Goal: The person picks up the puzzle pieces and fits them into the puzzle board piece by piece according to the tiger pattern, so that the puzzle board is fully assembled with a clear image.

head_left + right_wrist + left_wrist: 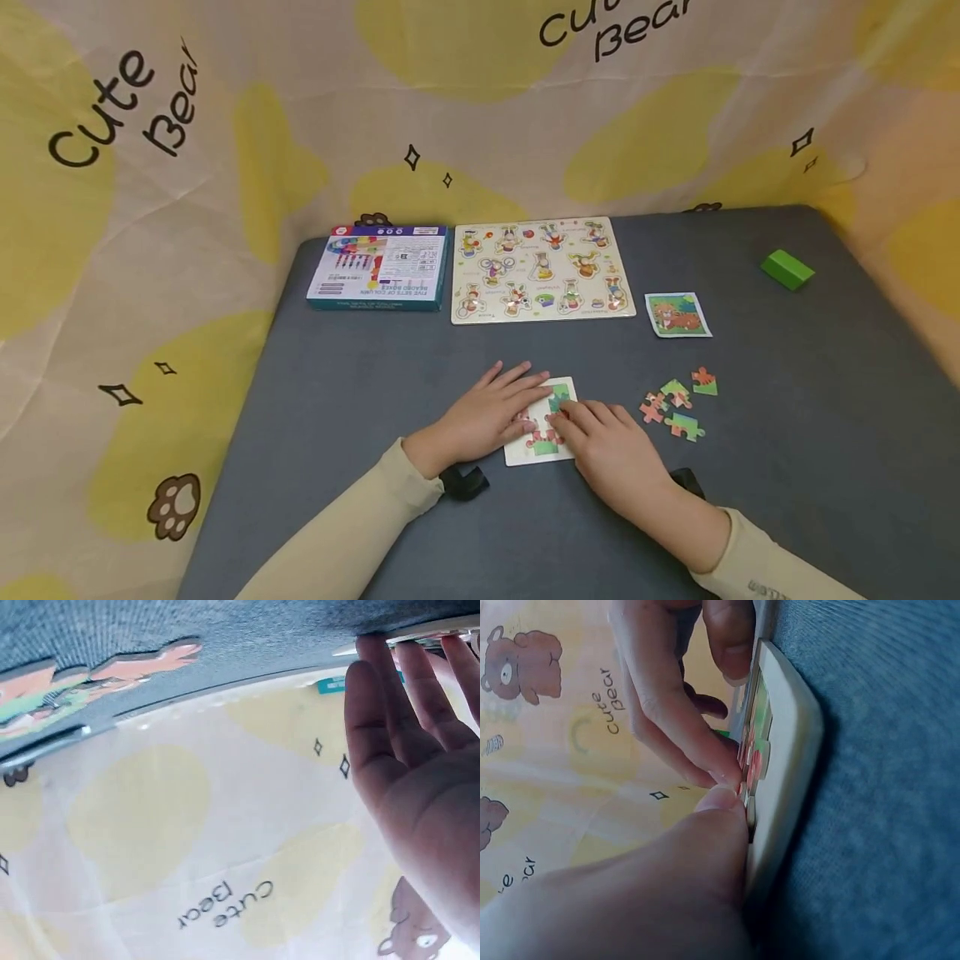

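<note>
A small white puzzle board (517, 458) lies on the table, with several green and red jigsaw pieces (545, 445) set in it. My left hand (483, 418) rests over the board's left side, fingers stretched out, its thumb (720, 799) pressing at the pieces. From the right, my right hand (622, 458) touches the pieces with its fingertips, close to the left thumb. The right wrist view shows the right hand's fingers (375, 727) extended and slightly bent. Both hands hide part of the board. Several loose jigsaw pieces (684, 427) lie right of the right hand.
Beyond the loose pieces lies a small picture card (678, 317) of a brown animal. A larger board with animal figures (543, 271) and a flat box (382, 271) stand at the back. A green block (787, 270) sits at the far right. Patterned cloth (480, 108) hangs behind the table.
</note>
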Demonstrator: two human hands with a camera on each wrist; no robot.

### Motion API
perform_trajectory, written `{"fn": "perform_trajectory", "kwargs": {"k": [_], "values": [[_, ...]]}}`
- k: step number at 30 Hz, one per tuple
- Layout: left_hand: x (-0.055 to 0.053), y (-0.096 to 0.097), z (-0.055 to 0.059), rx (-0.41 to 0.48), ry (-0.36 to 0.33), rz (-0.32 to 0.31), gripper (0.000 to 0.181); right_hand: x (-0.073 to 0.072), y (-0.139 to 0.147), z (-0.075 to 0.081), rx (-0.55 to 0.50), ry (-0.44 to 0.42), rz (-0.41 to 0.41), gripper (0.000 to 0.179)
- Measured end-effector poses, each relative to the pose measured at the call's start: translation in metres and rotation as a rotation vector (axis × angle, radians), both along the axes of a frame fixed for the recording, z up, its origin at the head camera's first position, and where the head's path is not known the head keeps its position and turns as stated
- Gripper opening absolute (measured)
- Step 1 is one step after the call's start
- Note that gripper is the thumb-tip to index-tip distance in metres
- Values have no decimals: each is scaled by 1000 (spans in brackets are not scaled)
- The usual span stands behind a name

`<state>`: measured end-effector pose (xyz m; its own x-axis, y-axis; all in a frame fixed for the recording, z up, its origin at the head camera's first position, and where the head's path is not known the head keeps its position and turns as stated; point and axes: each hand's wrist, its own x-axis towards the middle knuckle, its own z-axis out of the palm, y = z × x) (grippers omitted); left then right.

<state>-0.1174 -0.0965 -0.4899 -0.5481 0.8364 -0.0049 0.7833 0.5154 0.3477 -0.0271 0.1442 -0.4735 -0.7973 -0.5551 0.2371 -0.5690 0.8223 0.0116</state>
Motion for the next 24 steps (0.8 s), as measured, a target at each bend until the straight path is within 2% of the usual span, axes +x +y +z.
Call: {"fn": "perform_trajectory", "kwargs": {"k": [6, 11, 15, 18, 21, 24], "values": [[-2, 0, 0, 14, -14, 0, 62, -8, 16, 17, -48, -62, -66, 41], [-3, 0, -2, 67, -58, 22, 62, -19, 61, 34, -102, -88, -235, 35], [-4, 0, -2, 139, -106, 44, 60, -23, 95, 35, -115, -183, -335, 40], [-6, 0, -2, 173, -117, 57, 59, -29, 107, 32, -165, -258, -336, 40], [-7, 0, -2, 174, -119, 64, 58, -35, 108, 30, -224, -286, -306, 36], [-7, -1, -2, 172, -122, 65, 56, -39, 102, 32, -346, -387, -249, 35]]}}
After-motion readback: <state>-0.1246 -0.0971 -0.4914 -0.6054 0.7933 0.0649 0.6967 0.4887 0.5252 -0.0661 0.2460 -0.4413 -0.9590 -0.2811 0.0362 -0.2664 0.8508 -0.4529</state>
